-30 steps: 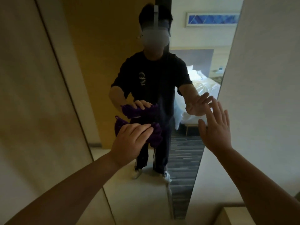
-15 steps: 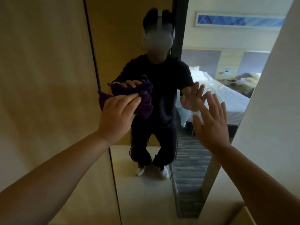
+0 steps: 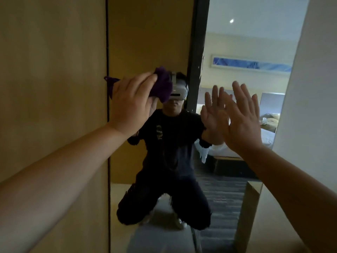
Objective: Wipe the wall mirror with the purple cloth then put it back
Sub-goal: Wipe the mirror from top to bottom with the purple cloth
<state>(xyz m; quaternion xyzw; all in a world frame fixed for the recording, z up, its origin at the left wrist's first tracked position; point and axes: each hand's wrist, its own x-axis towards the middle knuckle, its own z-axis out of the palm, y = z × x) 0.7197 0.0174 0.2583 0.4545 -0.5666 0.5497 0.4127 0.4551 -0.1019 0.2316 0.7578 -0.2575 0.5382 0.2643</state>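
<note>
Left hand: left hand point(image 3: 130, 105) sits left of centre in the frame, fingers curled down over the purple cloth point(image 3: 163, 86) and pressing it flat against the glass.
Right hand: right hand point(image 3: 242, 117) is raised right of centre, palm toward the glass, fingers spread and holding nothing; whether it touches the surface cannot be told.
Cloth: bunched under the left palm, its folds bulging out past the fingertips toward the upper middle, one corner poking out at the left by the dark seam.
Mirror: wall mirror point(image 3: 155, 42) fills the middle of the frame from top to bottom, with the cloth against its upper-left part.
Left of frame: wooden panel point(image 3: 52, 88) meets the mirror at a thin dark vertical line.
Right of frame: pale wall point(image 3: 313, 88) edges the mirror.
Reflection: a kneeling person in dark clothes, a bed point(image 3: 266, 136) at middle right, and a long blue picture point(image 3: 251, 63) at upper right.
</note>
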